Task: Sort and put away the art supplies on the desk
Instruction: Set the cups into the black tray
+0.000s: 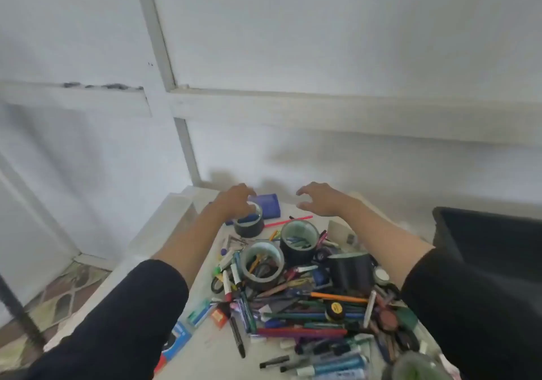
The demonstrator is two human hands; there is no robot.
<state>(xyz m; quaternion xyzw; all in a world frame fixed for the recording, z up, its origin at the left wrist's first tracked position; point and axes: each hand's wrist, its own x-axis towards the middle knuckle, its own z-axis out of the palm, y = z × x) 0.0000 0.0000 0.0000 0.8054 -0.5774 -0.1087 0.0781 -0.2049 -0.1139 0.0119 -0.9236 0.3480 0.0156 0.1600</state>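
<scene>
A heap of pens, markers and pencils (pixel 305 315) covers the near part of the white desk (pixel 176 227). Three dark tape rolls stand among them: one far left (pixel 249 223), one in the middle (pixel 262 263), one further back (pixel 299 240). My left hand (pixel 234 200) rests over the top of the far left roll, fingers curled on its rim. My right hand (pixel 318 199) hovers above the desk's far end with fingers spread and nothing in it. A blue box (pixel 271 205) lies just behind the far left roll.
A dark cylinder (pixel 352 271) stands right of the rolls. A pink stick (pixel 289 221) lies near the far edge. A black bin (pixel 487 241) sits at the right. The white wall rises right behind the desk; patterned floor shows at lower left.
</scene>
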